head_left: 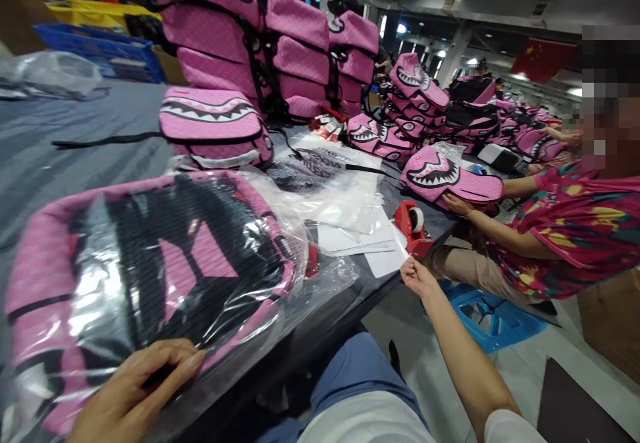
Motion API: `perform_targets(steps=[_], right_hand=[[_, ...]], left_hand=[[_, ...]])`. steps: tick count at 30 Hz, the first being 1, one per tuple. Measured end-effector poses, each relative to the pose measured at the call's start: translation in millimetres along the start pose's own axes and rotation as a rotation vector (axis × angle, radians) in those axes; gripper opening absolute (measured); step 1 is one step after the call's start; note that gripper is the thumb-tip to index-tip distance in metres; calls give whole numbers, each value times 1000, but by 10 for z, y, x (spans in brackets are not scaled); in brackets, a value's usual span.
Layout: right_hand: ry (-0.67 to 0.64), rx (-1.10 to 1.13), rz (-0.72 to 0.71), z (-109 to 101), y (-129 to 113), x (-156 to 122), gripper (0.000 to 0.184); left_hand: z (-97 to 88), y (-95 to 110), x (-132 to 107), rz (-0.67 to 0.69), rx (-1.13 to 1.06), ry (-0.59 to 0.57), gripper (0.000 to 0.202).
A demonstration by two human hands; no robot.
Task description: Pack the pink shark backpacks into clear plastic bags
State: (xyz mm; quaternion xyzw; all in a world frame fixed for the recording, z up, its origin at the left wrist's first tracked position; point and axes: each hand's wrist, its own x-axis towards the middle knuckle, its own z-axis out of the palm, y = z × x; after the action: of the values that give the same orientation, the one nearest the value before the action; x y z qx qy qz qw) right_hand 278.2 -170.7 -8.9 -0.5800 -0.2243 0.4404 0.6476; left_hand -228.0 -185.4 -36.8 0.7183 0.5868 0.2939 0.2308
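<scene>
A pink and black backpack lies in a clear plastic bag on the near left of the table. At its front edge my left hand is closed, thumb and fingers pinching the plastic. My right hand is stretched out to the table's edge, fingertips pinched together beside a red tape dispenser. A pale strip of tape seems to run from the dispenser to those fingertips. White sheets of paper lie just left of the dispenser.
Stacked pink backpacks stand behind, with a shark-mouth backpack before them. Flat plastic bags lie mid-table. On the right, a co-worker handles a pink backpack. A blue stool stands below. Far left is a blue basket.
</scene>
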Motion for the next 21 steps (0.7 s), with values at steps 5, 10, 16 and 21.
perform_targets(steps=[5, 10, 16, 21], right_hand=[[-734, 86, 81, 696, -156, -543, 36], [-1488, -492, -187, 1704, -441, -748, 35], [-2018, -1155, -622, 2790, -409, -745, 20], [-1831, -1519, -741, 3090, -106, -621, 23]], left_hand=[[-113, 464, 3, -27, -159, -23, 45], [-93, 475, 57, -66, -206, -9, 35], [-55, 447, 55, -69, -219, -10, 29], [-58, 449, 53, -59, -212, -13, 29]])
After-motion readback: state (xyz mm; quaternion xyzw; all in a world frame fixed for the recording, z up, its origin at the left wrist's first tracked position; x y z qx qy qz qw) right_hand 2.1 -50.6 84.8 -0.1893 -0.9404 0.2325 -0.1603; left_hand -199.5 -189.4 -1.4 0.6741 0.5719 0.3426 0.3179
